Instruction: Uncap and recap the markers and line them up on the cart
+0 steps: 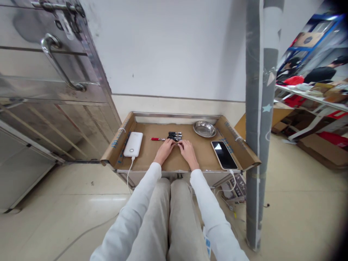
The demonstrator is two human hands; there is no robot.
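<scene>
Brown cardboard lines the low metal tray table (152, 159) in front of our knees. From the head camera we see a short row of slim black plastic pens (175, 135) lying side by side toward its far edge, with a red-capped pen (157, 139) just to their left. Our left hand (164, 151) and right hand (188, 153) lie palm-down on the cardboard, fingers drawn close, and their tips meet at the nearest black pen. Whether they pinch it or merely touch it, we cannot tell at this size. A white oblong power bank (133, 144) with a trailing white cable (129, 170) sits well to the left, a round steel dish (204, 129) lies near the far right corner, and a dark-screened smartphone (224, 155) lies along the right side. We judge the pens to be light, stiff and smooth — round barrels that roll easily on the flat cardboard. They look best taken at mid-barrel between thumb and fingertip pads, one at a time, since a cap end may slip or pull off.
</scene>
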